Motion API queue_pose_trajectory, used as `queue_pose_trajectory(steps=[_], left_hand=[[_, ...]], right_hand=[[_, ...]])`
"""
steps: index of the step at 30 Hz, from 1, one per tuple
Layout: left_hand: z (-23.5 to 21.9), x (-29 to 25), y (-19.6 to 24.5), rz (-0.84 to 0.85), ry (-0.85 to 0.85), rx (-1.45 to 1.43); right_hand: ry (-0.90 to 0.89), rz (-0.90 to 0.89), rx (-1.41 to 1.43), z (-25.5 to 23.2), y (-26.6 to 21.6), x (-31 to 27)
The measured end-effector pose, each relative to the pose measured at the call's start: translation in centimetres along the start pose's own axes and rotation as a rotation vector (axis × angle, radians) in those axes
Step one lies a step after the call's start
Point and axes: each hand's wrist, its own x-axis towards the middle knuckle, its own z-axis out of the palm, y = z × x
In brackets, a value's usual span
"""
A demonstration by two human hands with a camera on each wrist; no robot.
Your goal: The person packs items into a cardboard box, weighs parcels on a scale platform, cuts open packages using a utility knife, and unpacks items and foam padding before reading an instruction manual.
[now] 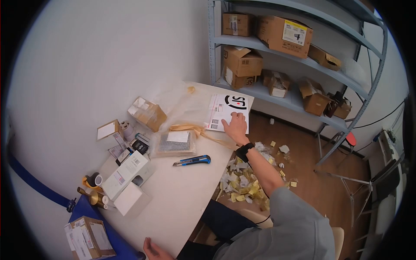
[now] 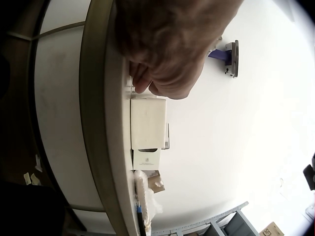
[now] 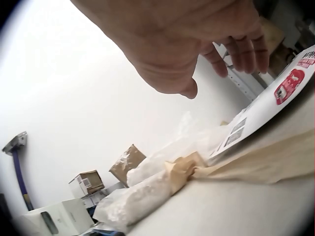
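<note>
My right hand (image 1: 236,129) reaches over a white courier envelope (image 1: 219,106) with a black logo, lying at the far right end of the table (image 1: 173,186). In the right wrist view its fingers (image 3: 241,56) are spread and loosely bent above the envelope, with nothing between them. A strip of tan tape (image 1: 223,141) lies beside the envelope. Close by, a bubble-wrapped package (image 1: 167,149) carries a white label. The blue utility knife (image 1: 195,160) lies in front of that package. My left hand (image 1: 155,250) rests relaxed at the near table edge, holding nothing.
White boxes (image 1: 125,173), a small carton (image 1: 147,113) and tape rolls crowd the left side. Crumpled paper and yellow scraps (image 1: 245,184) litter the floor right of the table. A grey shelf (image 1: 286,97) with cartons stands behind. A taped box (image 1: 89,238) sits at lower left.
</note>
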Motion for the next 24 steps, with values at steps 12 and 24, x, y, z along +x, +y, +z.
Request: queue_pose_trajectory(steps=[12, 24], left_hand=[[-0.8, -0.2, 0.0, -0.082, -0.103, 0.036], [-0.4, 0.0, -1.2, -0.032, -0.083, 0.047]], right_hand=[[-0.334, 0.387, 0.454, 0.7, 11.6, -0.9], [-0.457, 0.431, 0.362, -2.9, 16.1, -0.8]])
